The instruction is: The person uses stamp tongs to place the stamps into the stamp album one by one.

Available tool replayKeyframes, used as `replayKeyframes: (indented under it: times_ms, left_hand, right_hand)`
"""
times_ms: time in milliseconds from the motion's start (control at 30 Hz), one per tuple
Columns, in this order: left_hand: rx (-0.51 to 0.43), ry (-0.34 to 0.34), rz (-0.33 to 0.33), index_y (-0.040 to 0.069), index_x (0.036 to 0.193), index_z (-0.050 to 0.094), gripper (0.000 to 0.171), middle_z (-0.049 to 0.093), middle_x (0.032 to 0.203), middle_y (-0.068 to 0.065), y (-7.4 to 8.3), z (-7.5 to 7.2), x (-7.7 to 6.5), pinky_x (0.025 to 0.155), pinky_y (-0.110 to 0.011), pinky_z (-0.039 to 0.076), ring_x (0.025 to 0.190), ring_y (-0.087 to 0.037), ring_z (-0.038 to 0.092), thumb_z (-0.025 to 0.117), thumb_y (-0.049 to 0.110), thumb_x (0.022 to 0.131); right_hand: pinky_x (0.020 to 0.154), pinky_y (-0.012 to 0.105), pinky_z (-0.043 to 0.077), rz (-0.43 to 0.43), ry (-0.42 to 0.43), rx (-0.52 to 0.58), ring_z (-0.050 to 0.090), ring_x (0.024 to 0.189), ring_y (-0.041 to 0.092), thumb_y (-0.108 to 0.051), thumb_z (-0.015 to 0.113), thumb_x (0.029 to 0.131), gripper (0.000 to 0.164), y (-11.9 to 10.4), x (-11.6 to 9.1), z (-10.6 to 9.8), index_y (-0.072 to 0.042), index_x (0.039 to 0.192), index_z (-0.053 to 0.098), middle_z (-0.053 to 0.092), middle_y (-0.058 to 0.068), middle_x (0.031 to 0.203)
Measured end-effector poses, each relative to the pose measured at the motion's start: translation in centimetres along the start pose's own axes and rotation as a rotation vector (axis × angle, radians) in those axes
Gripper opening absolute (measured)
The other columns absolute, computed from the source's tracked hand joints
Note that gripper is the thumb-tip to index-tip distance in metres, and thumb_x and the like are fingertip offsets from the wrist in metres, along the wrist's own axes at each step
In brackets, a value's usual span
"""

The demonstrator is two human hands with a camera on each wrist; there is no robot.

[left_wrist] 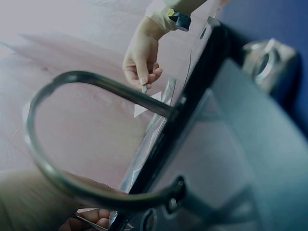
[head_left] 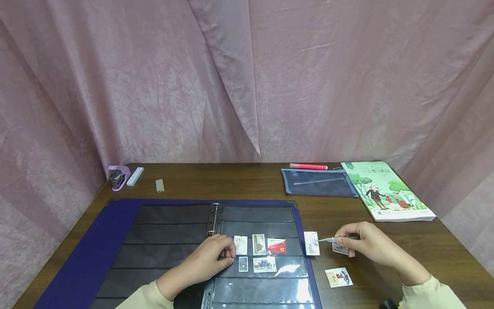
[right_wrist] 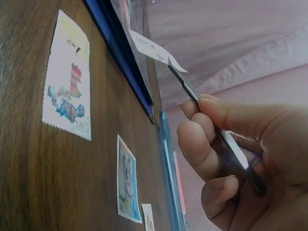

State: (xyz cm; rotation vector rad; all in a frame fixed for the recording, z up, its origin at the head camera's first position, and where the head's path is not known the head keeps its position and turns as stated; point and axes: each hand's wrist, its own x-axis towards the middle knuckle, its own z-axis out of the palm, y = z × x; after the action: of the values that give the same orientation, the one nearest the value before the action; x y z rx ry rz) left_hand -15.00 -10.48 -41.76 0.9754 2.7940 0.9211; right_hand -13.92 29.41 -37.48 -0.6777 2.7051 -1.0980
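A stamp album (head_left: 101, 240) lies spread on the table, with several stamps such as the red one (head_left: 276, 246) in the dark pocket page (head_left: 262, 289) on the right. My left hand (head_left: 210, 259) rests at the inner edge of that page, fingers bent beside a pale stamp (head_left: 241, 245); whether they pinch anything is hidden. My right hand (head_left: 370, 243) holds metal tweezers (right_wrist: 185, 85), whose tips grip a white-edged stamp (right_wrist: 153, 49) near the album's right edge. Below the right hand lies a loose stamp (head_left: 338, 277); another stamp (head_left: 339, 248) is partly covered by its fingers.
Metal binder rings (left_wrist: 36, 139) rise at the album's spine. Behind it on the left are a purple stapler (head_left: 120, 177), a white bar (head_left: 135, 176) and an eraser-like block (head_left: 160, 185). A blue zip pouch (head_left: 320, 183), a red marker (head_left: 308, 166) and a green book (head_left: 386, 189) lie back right.
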Motion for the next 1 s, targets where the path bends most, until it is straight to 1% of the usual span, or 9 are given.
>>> replayKeyframes:
  times_ms: [200, 300, 433, 633, 733, 933, 1000]
  left_hand:
    - [0.005, 0.002, -0.001, 0.025, 0.073, 0.052, 0.020, 0.045, 0.069, 0.017, 0.0, 0.0, 0.0, 0.067, -0.018, 0.035, 0.069, 0.000, 0.041, 0.069, 0.015, 0.075]
    - [0.005, 0.006, 0.001, 0.024, 0.073, 0.052, 0.020, 0.045, 0.069, 0.017, 0.0, 0.0, 0.0, 0.067, -0.018, 0.035, 0.069, 0.000, 0.041, 0.070, 0.015, 0.075]
    - [0.010, 0.008, 0.009, 0.024, 0.073, 0.052, 0.020, 0.045, 0.069, 0.017, 0.0, 0.0, 0.0, 0.067, -0.018, 0.035, 0.069, 0.000, 0.041, 0.070, 0.015, 0.074]
    - [0.018, 0.008, 0.014, 0.023, 0.073, 0.052, 0.020, 0.047, 0.069, 0.015, 0.0, 0.1, 0.0, 0.068, -0.019, 0.034, 0.069, 0.000, 0.041, 0.070, 0.014, 0.073]
    - [0.022, 0.007, 0.012, 0.024, 0.072, 0.052, 0.021, 0.047, 0.068, 0.015, -0.1, 0.2, 0.0, 0.070, -0.020, 0.033, 0.069, 0.000, 0.041, 0.071, 0.015, 0.073]
    - [0.038, 0.013, 0.027, 0.024, 0.073, 0.051, 0.022, 0.046, 0.068, 0.016, -0.2, 0.2, 0.0, 0.070, -0.020, 0.033, 0.069, 0.000, 0.040, 0.071, 0.017, 0.072]
    - [0.041, 0.013, 0.028, 0.024, 0.072, 0.050, 0.022, 0.046, 0.068, 0.016, -0.1, 0.2, 0.0, 0.070, -0.020, 0.033, 0.069, 0.000, 0.040, 0.071, 0.017, 0.072]
  right_hand:
    - [0.049, 0.022, 0.043, 0.029, 0.029, 0.006, 0.055, 0.053, 0.004, -0.024, 0.057, 0.087, 0.017, -0.6, 0.4, 0.2, -0.008, 0.089, 0.064, 0.060, -0.001, 0.063]
    - [0.048, 0.021, 0.041, 0.035, 0.046, 0.001, 0.055, 0.053, 0.003, -0.025, 0.058, 0.086, 0.017, -0.9, 0.9, 0.6, -0.009, 0.088, 0.064, 0.060, -0.001, 0.062]
    - [0.046, 0.020, 0.040, 0.046, 0.050, 0.006, 0.054, 0.053, 0.002, -0.026, 0.058, 0.086, 0.018, -1.3, 1.4, 1.3, -0.009, 0.087, 0.064, 0.060, -0.001, 0.062]
    - [0.049, 0.020, 0.043, 0.040, 0.038, 0.023, 0.056, 0.055, 0.003, -0.025, 0.057, 0.086, 0.019, -1.6, 2.1, 2.3, -0.008, 0.091, 0.065, 0.061, 0.002, 0.068]
    - [0.049, 0.020, 0.042, 0.049, 0.033, 0.034, 0.056, 0.055, 0.003, -0.026, 0.057, 0.086, 0.019, -1.8, 2.4, 2.8, -0.009, 0.091, 0.065, 0.061, 0.003, 0.069]
    - [0.047, 0.021, 0.043, 0.030, 0.052, 0.034, 0.056, 0.054, 0.002, -0.027, 0.058, 0.085, 0.020, -1.9, 3.0, 3.6, -0.008, 0.089, 0.064, 0.062, 0.005, 0.069]
    - [0.049, 0.021, 0.043, 0.024, 0.054, 0.021, 0.056, 0.054, 0.002, -0.027, 0.058, 0.085, 0.020, -1.8, 3.2, 3.8, -0.009, 0.089, 0.065, 0.062, 0.004, 0.069]
